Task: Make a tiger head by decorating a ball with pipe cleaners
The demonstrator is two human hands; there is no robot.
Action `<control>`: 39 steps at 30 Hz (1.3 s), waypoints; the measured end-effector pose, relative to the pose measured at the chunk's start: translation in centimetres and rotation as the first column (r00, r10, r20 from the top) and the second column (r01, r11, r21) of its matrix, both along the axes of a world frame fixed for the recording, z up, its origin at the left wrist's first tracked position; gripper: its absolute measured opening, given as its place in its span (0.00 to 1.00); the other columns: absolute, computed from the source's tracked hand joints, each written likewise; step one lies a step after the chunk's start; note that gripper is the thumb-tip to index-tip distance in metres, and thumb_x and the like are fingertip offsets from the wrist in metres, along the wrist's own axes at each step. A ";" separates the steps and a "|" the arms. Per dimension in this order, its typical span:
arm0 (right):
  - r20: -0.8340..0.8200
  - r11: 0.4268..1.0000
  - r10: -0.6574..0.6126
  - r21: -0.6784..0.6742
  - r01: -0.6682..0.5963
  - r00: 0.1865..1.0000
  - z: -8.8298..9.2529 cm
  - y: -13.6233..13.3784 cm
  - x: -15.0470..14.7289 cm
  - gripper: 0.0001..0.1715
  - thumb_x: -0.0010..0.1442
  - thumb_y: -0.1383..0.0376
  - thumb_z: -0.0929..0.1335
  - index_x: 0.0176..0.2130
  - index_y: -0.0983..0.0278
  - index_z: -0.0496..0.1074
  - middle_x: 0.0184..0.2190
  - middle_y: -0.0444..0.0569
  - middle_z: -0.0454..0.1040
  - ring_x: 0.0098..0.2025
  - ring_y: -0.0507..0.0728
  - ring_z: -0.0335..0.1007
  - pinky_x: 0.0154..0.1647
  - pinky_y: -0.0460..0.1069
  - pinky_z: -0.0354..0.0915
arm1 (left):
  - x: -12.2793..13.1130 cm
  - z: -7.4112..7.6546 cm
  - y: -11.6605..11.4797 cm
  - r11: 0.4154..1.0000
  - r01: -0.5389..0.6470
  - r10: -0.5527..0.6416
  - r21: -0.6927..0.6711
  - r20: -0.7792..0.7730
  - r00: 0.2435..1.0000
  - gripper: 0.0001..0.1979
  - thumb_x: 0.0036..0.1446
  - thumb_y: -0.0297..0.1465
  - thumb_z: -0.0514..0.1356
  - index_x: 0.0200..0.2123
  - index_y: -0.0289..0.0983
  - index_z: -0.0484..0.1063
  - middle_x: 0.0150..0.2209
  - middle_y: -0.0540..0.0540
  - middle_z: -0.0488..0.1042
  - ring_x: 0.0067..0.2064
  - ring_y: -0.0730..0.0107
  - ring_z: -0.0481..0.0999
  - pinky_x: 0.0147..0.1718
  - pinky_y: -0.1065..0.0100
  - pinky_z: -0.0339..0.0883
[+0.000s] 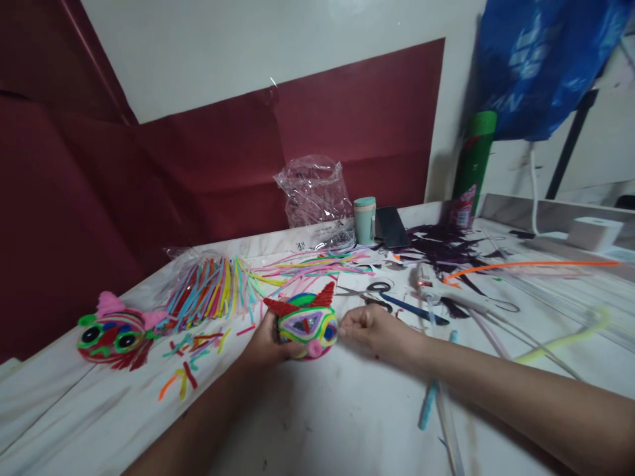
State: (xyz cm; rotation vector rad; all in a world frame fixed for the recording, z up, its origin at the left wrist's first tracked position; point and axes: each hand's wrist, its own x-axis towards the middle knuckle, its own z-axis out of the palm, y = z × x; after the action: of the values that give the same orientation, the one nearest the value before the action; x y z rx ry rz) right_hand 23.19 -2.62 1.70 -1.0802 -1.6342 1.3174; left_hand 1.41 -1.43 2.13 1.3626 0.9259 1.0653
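A colourful pipe-cleaner animal craft (303,325), with red ear-like points and a pink knob, sits in my left hand (268,344), whose fingers wrap round its left side. My right hand (370,328) is at the craft's right edge beside a round blue-centred eye. Its fingertips are pinched together; whether something small is between them, or they press the craft, I cannot make out. On the left of the table stands a second pipe-cleaner craft (115,334) with black eyes and pink ears.
Cut pipe-cleaner bits (191,360) and a bundle of pipe cleaners (213,291) lie left. Scissors (380,287) and a glue gun (446,291) with a cord are right. A lidded cup (365,221), phone (391,227) and clear plastic bag (315,198) stand behind.
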 end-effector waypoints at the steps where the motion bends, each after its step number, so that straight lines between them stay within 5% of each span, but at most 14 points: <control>1: -0.039 0.998 0.065 -0.012 -0.066 0.997 0.4 -0.2 0.2 0.23 0.45 0.48 0.71 0.24 0.65 0.68 0.12 0.35 0.55 0.14 0.45 0.43 0.14 0.43 0.42 | 0.0 -0.1 0.0 1.000 0.000 0.000 -0.001 -0.006 1.000 0.37 0.30 0.27 0.72 0.48 0.37 0.64 0.48 0.39 0.75 0.51 0.47 0.72 0.48 0.57 0.68; 3: -0.191 0.995 0.098 0.022 -0.095 0.977 1.9 -0.7 1.0 0.24 0.47 0.46 0.70 0.26 0.64 0.68 0.11 0.34 0.53 0.14 0.45 0.42 0.14 0.43 0.42 | -0.1 -0.2 0.1 1.000 0.005 -0.005 -0.002 0.000 1.000 0.38 0.29 0.27 0.72 0.48 0.37 0.64 0.48 0.38 0.75 0.50 0.47 0.73 0.48 0.57 0.68; 6: -0.463 0.982 -0.032 0.150 0.113 0.886 5.7 -1.2 3.6 0.21 0.47 0.49 0.71 0.26 0.62 0.67 0.12 0.33 0.51 0.14 0.44 0.42 0.15 0.43 0.42 | 0.0 -0.3 0.2 1.000 0.012 -0.012 -0.018 0.000 1.000 0.38 0.29 0.26 0.72 0.48 0.38 0.64 0.48 0.39 0.75 0.49 0.47 0.74 0.48 0.58 0.69; 8: -0.599 0.908 -0.140 0.240 0.343 0.788 8.5 -1.2 6.2 0.17 0.50 0.53 0.72 0.26 0.62 0.66 0.12 0.32 0.48 0.14 0.44 0.42 0.16 0.44 0.40 | 0.0 -0.2 0.1 0.999 0.008 -0.009 -0.040 -0.014 1.000 0.38 0.29 0.26 0.72 0.48 0.38 0.64 0.48 0.39 0.75 0.49 0.48 0.74 0.47 0.58 0.69; 11: -0.716 0.721 -0.239 0.322 0.614 0.656 11.2 -0.3 10.4 0.14 0.61 0.65 0.65 0.24 0.63 0.64 0.10 0.34 0.50 0.14 0.44 0.43 0.18 0.46 0.40 | -0.1 -0.2 0.1 0.998 -0.040 0.038 -0.051 -0.036 0.999 0.37 0.31 0.26 0.71 0.48 0.38 0.63 0.49 0.39 0.74 0.49 0.49 0.74 0.46 0.59 0.69; 14: -0.750 0.595 -0.398 0.228 0.771 0.529 11.1 1.6 13.8 0.24 0.66 0.65 0.58 0.18 0.62 0.57 0.08 0.34 0.49 0.13 0.44 0.44 0.18 0.48 0.41 | -0.3 -0.3 0.4 0.996 -0.068 0.066 -0.054 -0.042 0.997 0.37 0.31 0.27 0.71 0.48 0.39 0.63 0.49 0.40 0.74 0.49 0.49 0.74 0.45 0.61 0.70; 18: -0.716 0.487 -0.541 0.160 0.859 0.441 8.6 4.0 16.1 0.24 0.57 0.77 0.62 0.16 0.62 0.53 0.07 0.34 0.52 0.13 0.44 0.48 0.18 0.47 0.46 | -0.3 -0.5 0.7 0.995 -0.090 0.089 -0.041 -0.045 0.995 0.36 0.31 0.28 0.71 0.48 0.40 0.64 0.49 0.41 0.75 0.50 0.50 0.74 0.42 0.64 0.72; 22: -0.685 0.469 -0.565 0.192 0.862 0.460 6.8 5.6 17.2 0.20 0.53 0.76 0.66 0.17 0.62 0.56 0.09 0.34 0.55 0.15 0.44 0.51 0.19 0.45 0.51 | -0.2 -0.1 0.6 0.986 -0.164 0.160 -0.024 -0.119 0.980 0.34 0.31 0.31 0.71 0.46 0.39 0.64 0.48 0.41 0.75 0.50 0.50 0.74 0.42 0.65 0.71; 28: -0.564 0.532 -0.569 0.303 0.791 0.599 5.9 7.0 18.5 0.22 0.51 0.54 0.69 0.22 0.60 0.55 0.13 0.33 0.54 0.14 0.45 0.48 0.14 0.43 0.51 | -0.6 -0.1 1.2 0.979 -0.202 0.194 -0.009 -0.241 0.951 0.41 0.31 0.39 0.71 0.51 0.37 0.62 0.49 0.39 0.74 0.49 0.48 0.74 0.41 0.63 0.73; 33: -0.449 0.529 -0.621 0.365 0.766 0.643 4.5 7.7 19.2 0.26 0.53 0.43 0.63 0.23 0.59 0.52 0.12 0.32 0.48 0.12 0.45 0.41 0.11 0.42 0.44 | -1.1 -1.1 2.2 0.974 -0.226 0.224 0.019 -0.241 0.944 0.44 0.28 0.42 0.72 0.52 0.39 0.63 0.51 0.40 0.73 0.51 0.47 0.72 0.42 0.64 0.72; 36: -0.346 0.543 -0.653 0.408 0.734 0.674 4.0 7.8 18.8 0.25 0.56 0.45 0.61 0.22 0.59 0.51 0.12 0.32 0.48 0.12 0.46 0.44 0.12 0.42 0.46 | -1.3 -1.1 2.2 0.979 -0.202 0.196 -0.006 -0.211 0.958 0.42 0.28 0.40 0.72 0.50 0.38 0.65 0.49 0.40 0.75 0.50 0.45 0.73 0.40 0.63 0.74; 39: -0.155 0.622 -0.629 0.488 0.613 0.762 3.5 7.5 16.5 0.15 0.54 0.55 0.65 0.25 0.62 0.61 0.16 0.38 0.61 0.17 0.48 0.56 0.17 0.43 0.54 | -1.4 -0.7 1.9 0.989 -0.144 0.137 -0.039 -0.152 0.979 0.38 0.27 0.35 0.73 0.47 0.38 0.68 0.45 0.40 0.77 0.47 0.44 0.75 0.40 0.61 0.74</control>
State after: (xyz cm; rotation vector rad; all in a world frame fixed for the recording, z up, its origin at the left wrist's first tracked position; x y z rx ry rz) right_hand 39.72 4.85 5.22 -1.1682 -1.3160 0.3617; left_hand 0.02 0.46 1.47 1.3652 1.1661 1.0499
